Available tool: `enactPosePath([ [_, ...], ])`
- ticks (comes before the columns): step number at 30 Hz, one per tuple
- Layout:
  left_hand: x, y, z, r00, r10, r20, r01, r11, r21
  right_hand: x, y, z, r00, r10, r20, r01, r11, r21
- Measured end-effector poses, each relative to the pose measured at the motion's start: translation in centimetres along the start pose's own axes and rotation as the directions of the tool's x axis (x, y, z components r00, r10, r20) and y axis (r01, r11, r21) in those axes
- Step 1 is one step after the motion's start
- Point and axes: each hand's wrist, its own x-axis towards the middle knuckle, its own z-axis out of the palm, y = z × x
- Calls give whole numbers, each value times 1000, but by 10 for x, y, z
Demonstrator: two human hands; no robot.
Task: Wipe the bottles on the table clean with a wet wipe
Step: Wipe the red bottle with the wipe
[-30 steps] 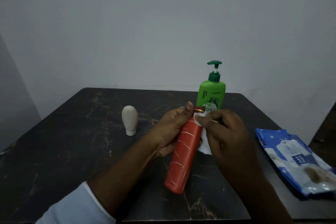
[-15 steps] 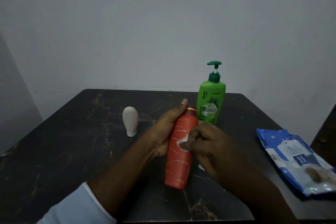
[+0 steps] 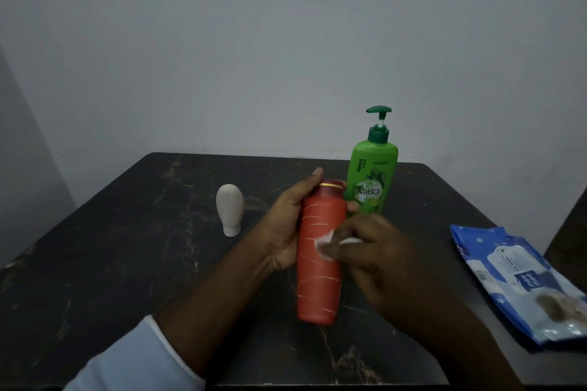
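My left hand (image 3: 287, 225) grips an orange-red bottle (image 3: 319, 276) with a gold-rimmed cap, holding it nearly upright above the dark table (image 3: 127, 263). My right hand (image 3: 378, 260) pinches a white wet wipe (image 3: 325, 244) against the bottle's right side, about mid-height. A green pump bottle (image 3: 373, 181) stands just behind the hands. A small white bottle (image 3: 229, 209) stands upside down on its cap at the left.
A blue pack of wet wipes (image 3: 521, 279) lies at the table's right edge. A plain wall rises right behind the table. A dark object (image 3: 571, 232) shows at the far right edge.
My right hand has slid the wipe down from the bottle's cap to its middle. The left hand has tilted the bottle more upright.
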Motion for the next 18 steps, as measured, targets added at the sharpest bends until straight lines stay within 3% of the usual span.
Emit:
enactPosePath([
  [2, 1, 1, 0, 1000, 11, -8, -11, 1000, 13, 0, -3, -4, 988, -44, 145, 40, 999, 31],
  [4, 1, -1, 1, 1000, 0, -7, 1, 1000, 30, 1, -1, -6, 983, -36, 179, 30, 999, 34],
  [9, 1, -3, 0, 999, -20, -31, 22, 997, 72, 2, 7, -2, 984, 107, -144, -110, 994, -10],
  [11, 0, -2, 0, 999, -19, -41, 21, 999, 50, 2, 7, 0, 975, 113, -194, -104, 993, 52],
  [13, 0, 0, -1, 998, -11, -63, 9, 1000, -21, 1, 7, -1, 987, 54, -154, -34, 991, 133],
  [18, 3, 5, -7, 987, 49, -153, -65, 993, -102, 0, -5, -16, 985, -85, 148, 46, 968, 246],
])
